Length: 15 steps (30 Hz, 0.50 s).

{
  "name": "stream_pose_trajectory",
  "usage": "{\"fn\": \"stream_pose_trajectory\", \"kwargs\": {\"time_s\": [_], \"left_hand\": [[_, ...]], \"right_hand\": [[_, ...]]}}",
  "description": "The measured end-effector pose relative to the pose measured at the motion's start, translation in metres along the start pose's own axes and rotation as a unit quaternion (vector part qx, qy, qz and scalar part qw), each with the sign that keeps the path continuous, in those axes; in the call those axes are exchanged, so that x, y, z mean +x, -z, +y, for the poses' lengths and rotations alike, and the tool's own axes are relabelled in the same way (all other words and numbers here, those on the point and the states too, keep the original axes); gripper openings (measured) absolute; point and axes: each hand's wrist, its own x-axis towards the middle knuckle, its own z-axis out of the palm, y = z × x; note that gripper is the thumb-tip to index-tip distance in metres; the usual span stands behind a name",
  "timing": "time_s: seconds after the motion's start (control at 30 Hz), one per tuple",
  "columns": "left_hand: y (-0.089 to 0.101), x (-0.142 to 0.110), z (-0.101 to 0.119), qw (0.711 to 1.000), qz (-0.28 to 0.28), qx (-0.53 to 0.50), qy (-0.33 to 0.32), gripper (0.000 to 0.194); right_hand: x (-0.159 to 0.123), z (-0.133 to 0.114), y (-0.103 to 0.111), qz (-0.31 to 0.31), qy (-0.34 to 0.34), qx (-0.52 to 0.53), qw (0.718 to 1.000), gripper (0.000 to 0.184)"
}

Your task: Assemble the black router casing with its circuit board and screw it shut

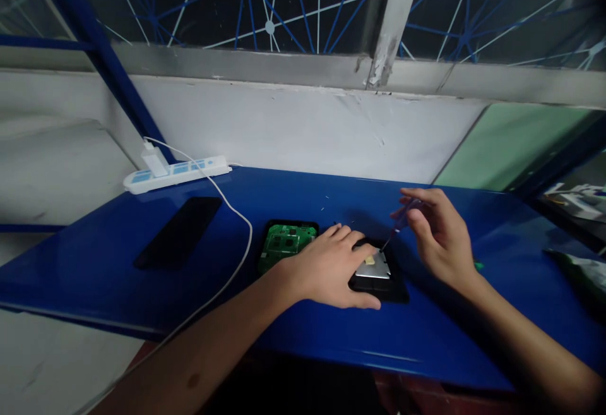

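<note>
Over blue counter (189, 301), pinching screwdriver (403, 218) with right grip (442, 238), spreading left grip (334, 266) across casing (399, 288): probably light, stiff; brace rim.

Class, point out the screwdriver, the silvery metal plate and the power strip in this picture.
Screwdriver (404, 218): head view, on its translucent handle.
Silvery metal plate (375, 268): head view, on its bare flat face.
Power strip (182, 177): head view, mid-length on its white body.
</note>
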Motion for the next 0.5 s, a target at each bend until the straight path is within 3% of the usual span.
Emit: {"fn": "stream_pose_trajectory", "kwargs": {"time_s": [0.5], "left_hand": [[0.0004, -0.0006, 0.0000, 1.000, -0.003, 0.001, 0.002, 0.081]], "right_hand": [[-0.0041, -0.0011, 0.0004, -0.010, -0.015, 0.050, 0.999, 0.045]]}}
